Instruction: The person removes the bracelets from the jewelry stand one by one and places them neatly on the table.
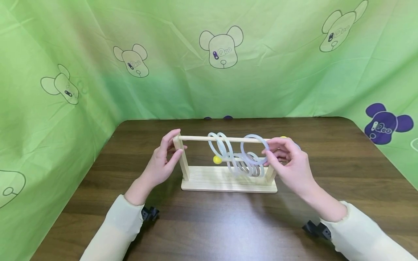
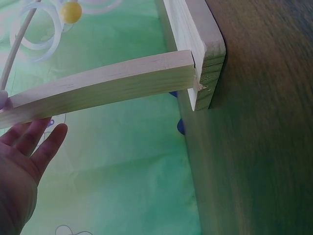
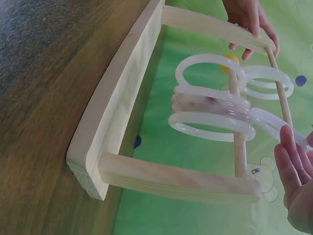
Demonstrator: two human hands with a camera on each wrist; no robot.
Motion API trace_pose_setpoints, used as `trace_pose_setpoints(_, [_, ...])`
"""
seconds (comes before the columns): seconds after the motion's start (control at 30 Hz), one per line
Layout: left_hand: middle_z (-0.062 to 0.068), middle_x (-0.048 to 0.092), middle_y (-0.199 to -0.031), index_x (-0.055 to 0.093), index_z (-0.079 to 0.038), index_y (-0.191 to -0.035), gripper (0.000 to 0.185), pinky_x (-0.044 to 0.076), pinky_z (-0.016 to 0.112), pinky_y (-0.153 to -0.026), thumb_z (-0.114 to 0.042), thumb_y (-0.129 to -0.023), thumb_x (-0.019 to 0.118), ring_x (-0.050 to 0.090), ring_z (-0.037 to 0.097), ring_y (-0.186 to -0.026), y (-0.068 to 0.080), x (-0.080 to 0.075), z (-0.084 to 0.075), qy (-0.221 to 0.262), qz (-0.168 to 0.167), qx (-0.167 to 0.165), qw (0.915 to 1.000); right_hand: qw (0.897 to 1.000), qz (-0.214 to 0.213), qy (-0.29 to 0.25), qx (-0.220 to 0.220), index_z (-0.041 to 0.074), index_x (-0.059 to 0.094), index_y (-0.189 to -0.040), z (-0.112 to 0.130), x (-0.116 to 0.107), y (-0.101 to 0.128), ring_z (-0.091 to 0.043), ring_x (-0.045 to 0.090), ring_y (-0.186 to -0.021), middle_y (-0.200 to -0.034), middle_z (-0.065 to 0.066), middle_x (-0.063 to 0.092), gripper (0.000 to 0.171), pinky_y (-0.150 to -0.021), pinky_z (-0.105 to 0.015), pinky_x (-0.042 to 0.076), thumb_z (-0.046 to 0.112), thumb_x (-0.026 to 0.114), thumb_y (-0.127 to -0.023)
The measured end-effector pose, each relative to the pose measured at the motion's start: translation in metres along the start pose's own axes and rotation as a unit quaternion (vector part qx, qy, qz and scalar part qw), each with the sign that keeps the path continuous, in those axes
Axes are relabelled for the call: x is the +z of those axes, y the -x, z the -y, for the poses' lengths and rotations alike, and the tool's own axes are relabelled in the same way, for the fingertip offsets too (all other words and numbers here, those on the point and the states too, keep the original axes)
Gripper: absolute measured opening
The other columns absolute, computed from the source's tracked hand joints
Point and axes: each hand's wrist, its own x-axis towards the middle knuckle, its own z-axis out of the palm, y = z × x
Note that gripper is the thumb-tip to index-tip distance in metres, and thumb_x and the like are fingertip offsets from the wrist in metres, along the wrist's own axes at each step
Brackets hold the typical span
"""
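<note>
A wooden rack [image 1: 222,181] stands mid-table, with two uprights, a top dowel [image 1: 196,138] and a lower dowel tipped by a yellow ball [image 1: 217,160]. Several translucent white rings [image 1: 243,165] hang on the lower dowel, and a few more on the top one. My left hand [image 1: 174,146] grips the top of the left upright [image 2: 112,85], thumb in front and fingers behind. At the right upright, my right hand [image 1: 268,154] pinches the edge of a large ring [image 1: 251,137] that hangs on the top dowel. The right wrist view shows the rings [image 3: 210,117] and my right fingers [image 3: 293,161] beside them.
The rack sits on a dark wooden table [image 1: 209,224]. A green cloth [image 1: 98,54] printed with bear heads closes in the back and both sides. Black camera mounts [image 1: 150,214] sit on both wrists.
</note>
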Motion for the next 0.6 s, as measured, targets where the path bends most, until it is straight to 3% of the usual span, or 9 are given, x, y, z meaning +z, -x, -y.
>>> trace_pose_setpoints(0.13, [0.019,0.064,-0.105,0.03,-0.005,-0.142,0.059,0.053,0.047,-0.078,0.012,-0.092,0.056,0.066,0.033,-0.094,0.001,0.0,0.0,-0.002,0.0,-0.002,1.0,1.0,-0.008,-0.001,0.001,-0.012,0.056,-0.11,0.001,-0.002,0.001,-0.01,0.066,-0.061,-0.086,0.003,0.067,0.033,-0.057,-0.017,0.053,-0.026,0.058,-0.08])
trace_pose_setpoints(0.3, [0.019,0.064,-0.104,0.031,-0.006,-0.142,0.059,0.054,0.046,-0.078,0.012,-0.092,0.055,0.065,0.037,-0.093,0.001,0.0,0.0,0.001,-0.001,-0.001,1.0,1.0,-0.013,0.018,-0.001,-0.012,0.057,-0.109,0.002,-0.006,0.002,-0.01,0.066,-0.061,-0.085,-0.005,0.067,0.032,-0.057,-0.017,0.052,-0.025,0.058,-0.08])
trace_pose_setpoints(0.47, [0.018,0.064,-0.104,0.031,-0.006,-0.142,0.059,0.054,0.046,-0.078,0.012,-0.092,0.055,0.066,0.03,-0.094,0.0,0.0,0.0,-0.002,-0.003,0.002,1.0,0.999,-0.023,0.032,-0.007,-0.014,0.057,-0.108,0.001,-0.012,0.004,-0.008,0.065,-0.063,-0.083,-0.014,0.067,0.033,-0.058,-0.017,0.052,-0.026,0.058,-0.078])
trace_pose_setpoints(0.6, [0.018,0.064,-0.104,0.031,-0.005,-0.142,0.059,0.054,0.047,-0.078,0.012,-0.091,0.055,0.066,0.025,-0.095,0.0,0.0,0.0,-0.003,-0.004,0.003,1.0,0.999,-0.031,0.036,-0.01,-0.015,0.056,-0.107,0.0,-0.016,0.006,-0.006,0.065,-0.065,-0.083,-0.011,0.068,0.033,-0.058,-0.017,0.053,-0.028,0.058,-0.077])
